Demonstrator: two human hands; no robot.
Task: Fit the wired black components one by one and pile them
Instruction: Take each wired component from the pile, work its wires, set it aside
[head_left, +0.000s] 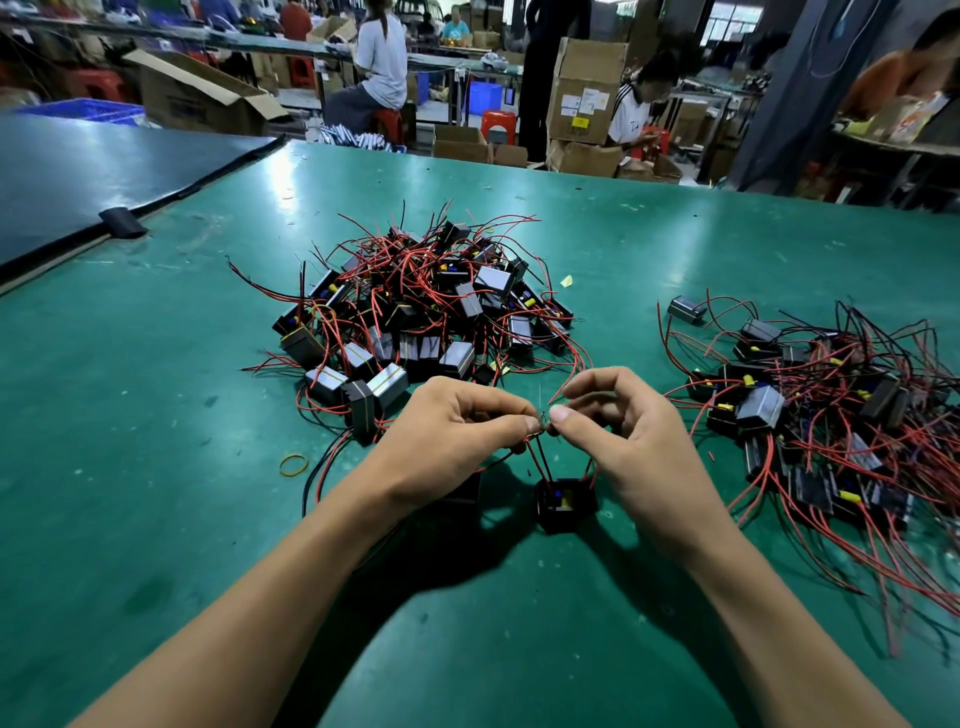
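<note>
A wired black component (565, 505) is seen standing on the green table (156, 467), just below and between the two hands, with its open top turned upward so that a blue part and a yellow part are shown inside. Red and black wires (540, 458) are led up from it to the fingertips. The grip of the left hand (457, 431) is drawn narrow: the wire ends are pinched between thumb and curled forefinger, and the other fingers are folded under the palm. The grip of the right hand (618, 431) is equally narrow, with thumb and forefinger pressed on the same wire ends, right against the left fingertips, while its remaining fingers are arched loosely above. What exactly is joined at the pinch cannot be told, as the spot is too small. Behind the hands, near the middle of the table, a large heap (421, 312) of like components and tangled red and black leads is piled. A second, flatter heap (821, 410) is spread well apart to the right. A yellow rubber band (293, 464) is laid flat on the table left of the left hand.
</note>
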